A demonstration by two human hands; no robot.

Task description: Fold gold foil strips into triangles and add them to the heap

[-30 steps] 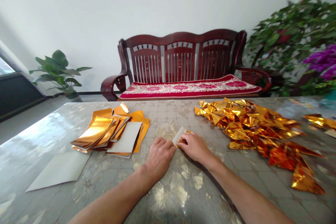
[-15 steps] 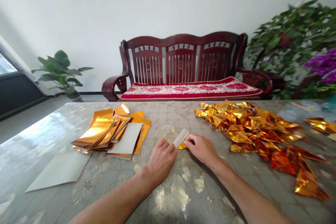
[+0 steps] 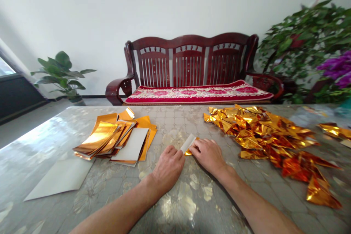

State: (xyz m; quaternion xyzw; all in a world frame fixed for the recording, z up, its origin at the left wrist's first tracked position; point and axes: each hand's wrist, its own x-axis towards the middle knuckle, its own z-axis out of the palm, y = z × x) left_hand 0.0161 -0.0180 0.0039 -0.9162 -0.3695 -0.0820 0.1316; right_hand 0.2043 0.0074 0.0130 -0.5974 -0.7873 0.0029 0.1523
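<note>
Your left grip and right grip sit closed, pinching the small gold-foil paper fold on the counter; uneven pressure could skew its crease.

A glossy table bears stacked foil sheets and crumpled foil.

A white-and-gold folded paper strip, a narrow lane of glossy grey patterned tabletop just left of it, a stack of flat orange-gold foil sheets bounding that lane, a heap of crumpled gold foil obstructing the right
</note>
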